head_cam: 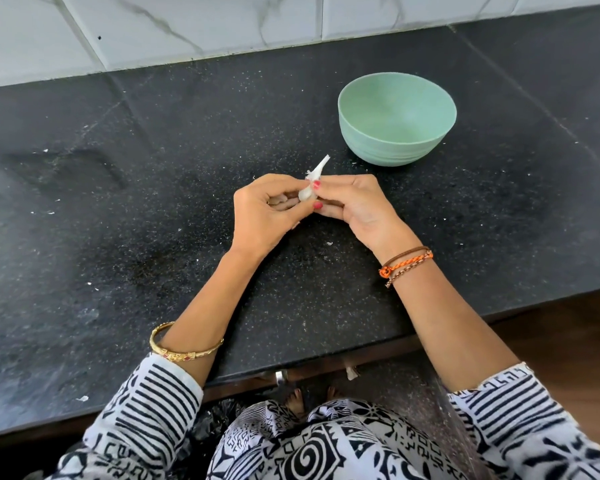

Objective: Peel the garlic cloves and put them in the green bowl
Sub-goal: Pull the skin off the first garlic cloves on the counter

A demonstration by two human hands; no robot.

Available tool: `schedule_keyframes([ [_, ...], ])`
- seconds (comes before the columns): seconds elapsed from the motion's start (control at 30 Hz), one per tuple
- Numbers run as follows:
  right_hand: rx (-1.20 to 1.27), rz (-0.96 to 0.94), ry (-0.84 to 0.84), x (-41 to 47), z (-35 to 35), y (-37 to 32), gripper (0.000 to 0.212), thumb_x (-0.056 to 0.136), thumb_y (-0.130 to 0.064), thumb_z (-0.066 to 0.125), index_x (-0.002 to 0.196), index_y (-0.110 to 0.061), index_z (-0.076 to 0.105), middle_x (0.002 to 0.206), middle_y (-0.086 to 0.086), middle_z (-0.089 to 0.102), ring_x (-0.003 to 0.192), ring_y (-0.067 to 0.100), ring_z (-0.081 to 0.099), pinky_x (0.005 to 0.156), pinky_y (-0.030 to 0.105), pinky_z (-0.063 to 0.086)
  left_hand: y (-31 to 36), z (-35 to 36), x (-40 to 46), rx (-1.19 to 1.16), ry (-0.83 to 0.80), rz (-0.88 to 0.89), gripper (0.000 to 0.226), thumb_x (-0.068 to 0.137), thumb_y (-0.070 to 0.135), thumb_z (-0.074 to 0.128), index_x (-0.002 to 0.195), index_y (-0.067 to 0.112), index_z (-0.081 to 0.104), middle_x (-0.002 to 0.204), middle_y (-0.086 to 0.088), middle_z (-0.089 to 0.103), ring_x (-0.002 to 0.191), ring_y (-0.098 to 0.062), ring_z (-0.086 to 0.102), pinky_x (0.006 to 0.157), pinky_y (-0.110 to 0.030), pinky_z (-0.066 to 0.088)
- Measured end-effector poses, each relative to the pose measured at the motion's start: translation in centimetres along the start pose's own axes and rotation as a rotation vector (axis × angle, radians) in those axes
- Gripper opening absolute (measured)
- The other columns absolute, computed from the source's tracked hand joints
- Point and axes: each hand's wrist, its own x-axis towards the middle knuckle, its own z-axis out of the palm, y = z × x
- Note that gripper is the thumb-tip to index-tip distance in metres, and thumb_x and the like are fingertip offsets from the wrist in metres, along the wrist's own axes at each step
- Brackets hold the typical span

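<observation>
Garlic clove [307, 192]: we pinch it between both hands' fingers [317, 194], skin partly on; green bowl [397, 117] beyond them holds nothing yet.

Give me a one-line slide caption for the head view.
Both hands, left hand and right hand, pinch a garlic clove above the black counter, its skin partly on; green bowl empty.

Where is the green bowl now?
In the head view, the round green plastic bowl stands on the black speckled counter, beyond and right of both hands.
</observation>
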Motion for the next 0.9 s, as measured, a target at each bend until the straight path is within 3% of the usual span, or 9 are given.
schedule_keyframes([
  [0.13,0.004,-0.014,0.057,0.0,0.4,0.2,0.012,0.081,0.009,0.058,0.085,0.003,0.068,0.076,0.010,0.069,0.071,0.014,0.068,0.065,0.023,0.056,0.2,0.3,0.0,0.007,0.010,-0.051,0.018,0.071,0.001,0.075,0.089,0.005,0.072,0.085,-0.004,0.067,0.074,0.002,0.060,0.067,-0.009,0.046],
  [0.33,-0.068,-0.081,0.239,0.2,1.9,1.0,0.013,0.080,0.013,0.056,0.085,0.009,0.067,0.071,0.014,0.065,0.061,0.015,0.066,0.061,0.023,0.057,0.1,0.3,0.2,0.053,0.010,-0.146,0.016,0.076,0.002,0.071,0.092,0.007,0.073,0.082,0.003,0.067,0.070,0.002,0.060,0.066,-0.014,0.050],
  [0.43,-0.103,-0.140,0.261,0.3,2.0,1.6,0.014,0.080,0.011,0.059,0.079,0.002,0.070,0.072,0.014,0.067,0.068,0.020,0.068,0.065,0.026,0.057,0.5,0.2,0.1,-0.008,0.014,-0.187,0.020,0.078,-0.003,0.068,0.094,0.009,0.071,0.082,0.001,0.067,0.069,-0.002,0.063,0.060,-0.011,0.050],
  [0.6,-0.217,-0.245,0.254,0.4,2.6,2.8,0.021,0.077,0.006,0.058,0.092,0.000,0.072,0.084,0.015,0.071,0.083,0.030,0.069,0.077,0.044,0.056,0.0,-0.3,0.5,-0.207,0.138,-0.371,0.024,0.086,-0.007,0.055,0.094,0.013,0.068,0.080,-0.003,0.068,0.067,-0.009,0.067,0.062,-0.022,0.056],
  [0.77,-0.158,-0.227,0.239,0.7,2.3,1.8,0.020,0.083,0.006,0.058,0.093,-0.006,0.070,0.080,0.006,0.069,0.076,0.016,0.067,0.071,0.024,0.056,0.1,0.1,0.7,-0.215,0.121,-0.406,0.022,0.087,-0.005,0.052,0.097,0.005,0.069,0.087,-0.007,0.069,0.079,-0.014,0.067,0.073,-0.027,0.055],
  [0.9,-0.021,-0.190,0.216,0.5,1.8,1.3,0.018,0.088,0.004,0.054,0.097,-0.002,0.068,0.086,0.010,0.068,0.080,0.013,0.067,0.076,0.023,0.055,0.1,-0.3,0.8,-0.132,0.049,-0.367,0.014,0.084,0.015,0.060,0.089,0.012,0.072,0.086,-0.003,0.072,0.083,-0.021,0.066,0.079,-0.036,0.055],
])
